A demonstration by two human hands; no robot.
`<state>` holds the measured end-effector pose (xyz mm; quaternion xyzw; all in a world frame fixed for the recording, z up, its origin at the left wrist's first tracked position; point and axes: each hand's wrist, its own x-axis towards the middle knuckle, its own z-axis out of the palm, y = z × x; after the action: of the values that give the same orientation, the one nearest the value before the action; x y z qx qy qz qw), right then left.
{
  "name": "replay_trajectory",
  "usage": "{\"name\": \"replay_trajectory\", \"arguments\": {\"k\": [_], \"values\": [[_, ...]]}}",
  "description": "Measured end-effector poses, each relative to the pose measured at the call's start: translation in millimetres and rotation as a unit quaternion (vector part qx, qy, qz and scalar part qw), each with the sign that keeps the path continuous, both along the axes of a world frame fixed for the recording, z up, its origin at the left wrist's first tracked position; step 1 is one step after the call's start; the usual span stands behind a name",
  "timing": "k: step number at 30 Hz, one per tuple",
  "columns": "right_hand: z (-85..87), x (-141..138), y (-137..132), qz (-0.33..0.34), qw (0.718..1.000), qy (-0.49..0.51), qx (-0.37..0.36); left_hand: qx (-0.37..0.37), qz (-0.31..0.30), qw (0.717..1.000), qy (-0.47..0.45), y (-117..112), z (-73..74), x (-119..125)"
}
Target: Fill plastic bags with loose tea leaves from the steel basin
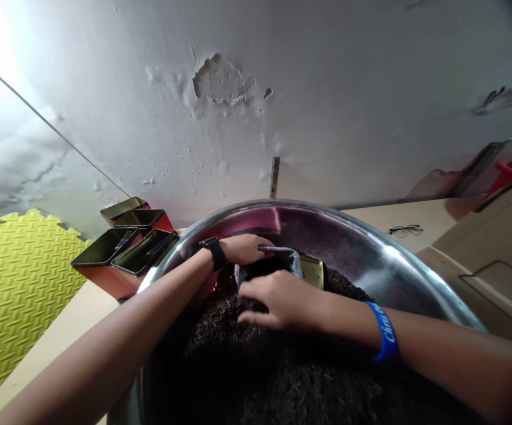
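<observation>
Left hand [245, 248] fingers pinch the pouch [268, 267] rim; best hold it wide while right hand [283, 301], fingers loose and unclenched, rakes leaves [256, 366] in.

Hard daylight pours in from the upper left, where the corner burns out to pure white. It fades across the peeling white plaster wall [326, 88] into a dark vignette at the upper right. The large polished steel bowl [397, 260] carries a bright streak of glare on its right rim. The dark heap of loose dried leaves [282, 378] inside it is dim and shows little detail. The left hand [247, 248] and right hand [282, 301] are sharp and evenly lit. The small grey-rimmed container [293, 262] between them sits in shadow. The wide lens bows the edges, and the forearms at the bottom corners look stretched and soft.
</observation>
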<state>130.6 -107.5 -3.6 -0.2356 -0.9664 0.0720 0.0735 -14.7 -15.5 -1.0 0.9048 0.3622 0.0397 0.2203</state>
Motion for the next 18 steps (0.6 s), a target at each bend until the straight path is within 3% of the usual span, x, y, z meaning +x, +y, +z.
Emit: {"name": "replay_trajectory", "arguments": {"k": [4, 8, 13, 16, 18], "values": [[-12.4, 8, 29, -0.104, 0.99, -0.05, 0.081, -0.014, -0.005, 1.0, -0.007, 1, -1.5, 0], [-11.4, 10, 28, -0.1, 0.986, -0.057, 0.118, -0.005, 0.012, 1.0, -0.001, 1, -0.9, 1], [-2.8, -2, -7, 0.004, 0.991, -0.008, 0.131, 0.001, 0.002, 1.0, 0.003, 0, 0.6, 1], [-11.0, -8, -25, 0.133, 0.988, -0.036, 0.07, -0.005, 0.012, 1.0, 0.006, 0, -0.3, 0], [-20.9, -8, -27, 0.178, 0.982, -0.06, 0.01, -0.012, 0.015, 1.0, 0.01, 0, -0.9, -1]]}}
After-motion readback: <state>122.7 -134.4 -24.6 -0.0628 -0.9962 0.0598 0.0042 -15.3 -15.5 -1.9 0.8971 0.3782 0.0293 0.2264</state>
